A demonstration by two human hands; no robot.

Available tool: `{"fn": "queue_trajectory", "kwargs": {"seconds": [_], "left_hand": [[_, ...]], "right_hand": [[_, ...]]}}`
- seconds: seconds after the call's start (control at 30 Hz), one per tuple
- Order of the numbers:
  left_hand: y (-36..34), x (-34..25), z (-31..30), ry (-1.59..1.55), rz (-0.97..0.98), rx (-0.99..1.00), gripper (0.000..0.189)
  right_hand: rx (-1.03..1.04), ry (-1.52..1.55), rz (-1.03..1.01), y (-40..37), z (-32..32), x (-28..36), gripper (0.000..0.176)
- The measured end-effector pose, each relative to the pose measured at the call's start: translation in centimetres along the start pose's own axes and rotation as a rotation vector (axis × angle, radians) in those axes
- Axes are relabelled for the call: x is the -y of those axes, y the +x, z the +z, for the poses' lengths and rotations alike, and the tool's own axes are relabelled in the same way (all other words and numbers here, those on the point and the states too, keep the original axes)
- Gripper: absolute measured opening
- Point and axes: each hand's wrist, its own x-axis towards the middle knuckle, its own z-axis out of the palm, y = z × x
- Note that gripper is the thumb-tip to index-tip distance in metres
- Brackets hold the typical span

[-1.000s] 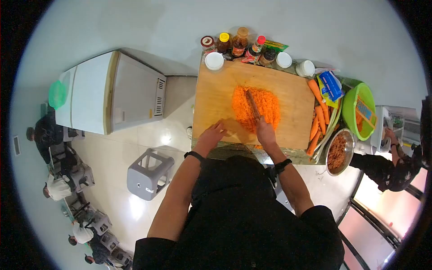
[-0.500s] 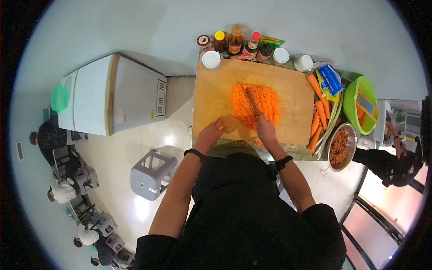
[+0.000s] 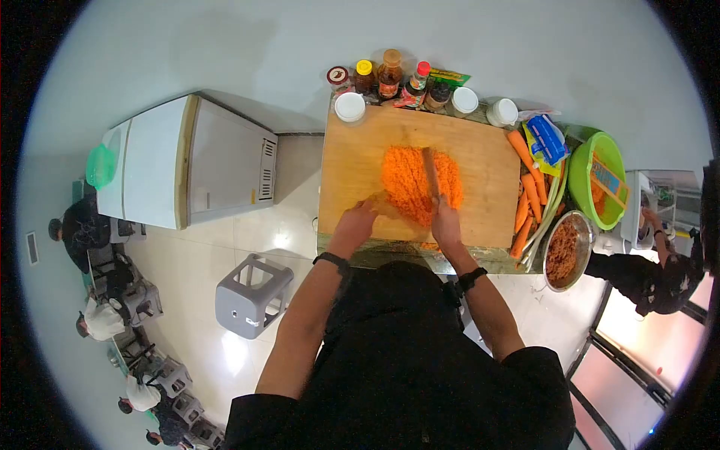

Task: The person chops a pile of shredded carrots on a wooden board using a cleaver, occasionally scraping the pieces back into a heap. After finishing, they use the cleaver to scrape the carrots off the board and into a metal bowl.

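My right hand (image 3: 447, 225) is closed round the handle of a knife (image 3: 430, 171), its dark blade lying on a heap of finely chopped carrot (image 3: 409, 176). The heap spreads over the middle of a wooden cutting board (image 3: 349, 161). At the heap's lower left, near the board's front edge, is my left hand (image 3: 355, 225), with its fingers curled. A smeared, see-through shape runs from those fingers toward the carrot; I cannot make out what it is.
Whole carrots (image 3: 529, 187) and green onions (image 3: 551, 206) lie right of the board, beside a steel bowl of minced food (image 3: 587, 251) and a green basin (image 3: 616, 161). Sauce bottles (image 3: 389, 73) and white-lidded jars (image 3: 464, 100) line the back. A grey stool (image 3: 251, 296) stands left; a person (image 3: 660, 274) is at right.
The knife has shifted slightly right over the heap and its blade stands straighter away from me. My left hand stays at the lower left. The whole view has shifted a little.
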Motion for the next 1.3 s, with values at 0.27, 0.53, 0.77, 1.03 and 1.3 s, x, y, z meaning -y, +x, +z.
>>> {"fn": "queue_trajectory", "kwargs": {"seconds": [0.27,0.53,0.77,1.03,1.3], "left_hand": [[3.4,-2.8,0.2,0.123,0.212,-0.203,0.046],[3.5,-2.4,1.9,0.189,0.148,-0.035,0.056],[3.7,-2.1,1.8,0.128,0.196,-0.101,0.05],[2.6,-0.3,3.0,0.018,-0.065,-0.179,0.047],[0.3,2.5,3.3,-0.04,-0.241,-0.164,0.049]], "right_hand": [[-0.01,-0.044,0.013,0.4,-0.3,-0.3,0.032],[-0.071,-0.152,0.021,0.5,0.5,-2.6,0.03],[-0.101,0.003,0.035,-0.1,-1.8,-0.4,0.031],[-0.052,-0.012,0.069,-0.3,-0.6,-0.1,0.033],[0.014,0.049,-0.044,-1.1,-0.3,1.6,0.03]]}}
